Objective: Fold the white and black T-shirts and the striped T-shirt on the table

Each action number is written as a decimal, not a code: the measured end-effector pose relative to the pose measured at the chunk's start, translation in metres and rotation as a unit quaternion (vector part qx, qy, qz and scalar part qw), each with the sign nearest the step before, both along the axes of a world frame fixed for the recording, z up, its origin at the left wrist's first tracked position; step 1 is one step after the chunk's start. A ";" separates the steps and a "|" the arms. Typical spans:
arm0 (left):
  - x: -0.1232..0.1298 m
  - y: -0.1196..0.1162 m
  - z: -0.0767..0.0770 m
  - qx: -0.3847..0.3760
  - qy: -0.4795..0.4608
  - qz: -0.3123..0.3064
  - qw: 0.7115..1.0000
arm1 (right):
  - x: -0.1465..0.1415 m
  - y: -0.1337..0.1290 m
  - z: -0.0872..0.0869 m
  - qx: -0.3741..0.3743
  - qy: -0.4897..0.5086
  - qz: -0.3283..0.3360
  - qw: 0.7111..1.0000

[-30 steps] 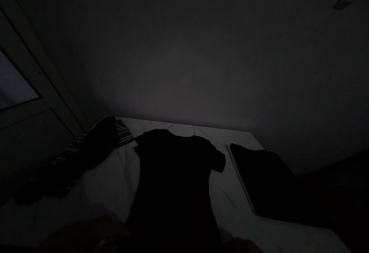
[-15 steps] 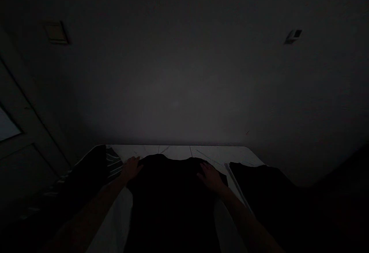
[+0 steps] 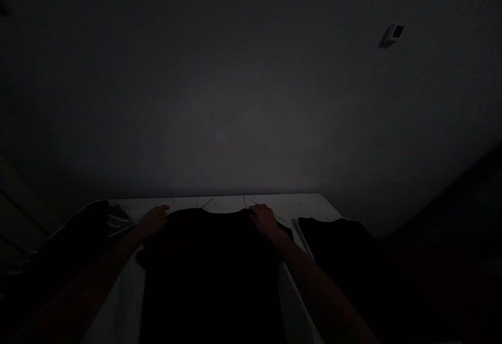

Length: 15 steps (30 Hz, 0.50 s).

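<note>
A black T-shirt lies spread on a white marble-patterned table, its neckline toward the wall. At its left shoulder edge, my left hand is open, with the fingers stretched over the cloth's border. My right hand is closed at the opposite shoulder beside the neckline, fingers bent over the top edge. Deep shadow hides the shirt's details and exactly how the fingertips meet the fabric.
Dark clothing with a striped piece lies on the table's left. Another black garment is on the right. A plain wall rises behind the table, carrying a small wall fixture.
My right hand has moved up to the shirt's top edge near the neckline, its spread fingers drawing together. My left hand stays by its shoulder. The view has shifted right.
</note>
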State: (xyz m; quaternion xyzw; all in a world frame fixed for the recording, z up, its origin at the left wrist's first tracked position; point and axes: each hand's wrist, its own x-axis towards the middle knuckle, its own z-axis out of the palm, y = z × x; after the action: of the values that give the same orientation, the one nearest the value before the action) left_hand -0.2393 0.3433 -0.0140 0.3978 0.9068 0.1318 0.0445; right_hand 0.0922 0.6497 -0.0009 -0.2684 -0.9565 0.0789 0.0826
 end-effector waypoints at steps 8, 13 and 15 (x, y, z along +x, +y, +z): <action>0.009 0.052 -0.017 0.012 0.016 -0.061 0.998 | -0.030 0.016 -0.011 -0.025 -0.020 -0.021 0.999; 0.007 0.060 -0.003 -0.005 0.010 -0.077 0.997 | -0.033 0.022 -0.016 -0.047 0.005 -0.033 0.998; 0.005 0.061 0.002 -0.005 0.009 -0.068 0.998 | -0.036 0.023 -0.017 -0.059 0.020 -0.040 0.997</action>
State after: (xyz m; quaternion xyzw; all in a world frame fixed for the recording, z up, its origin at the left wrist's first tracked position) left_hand -0.2344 0.4041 -0.0119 0.4597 0.8786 0.1206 0.0475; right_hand 0.0566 0.6731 -0.0183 -0.3094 -0.9368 0.1369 0.0888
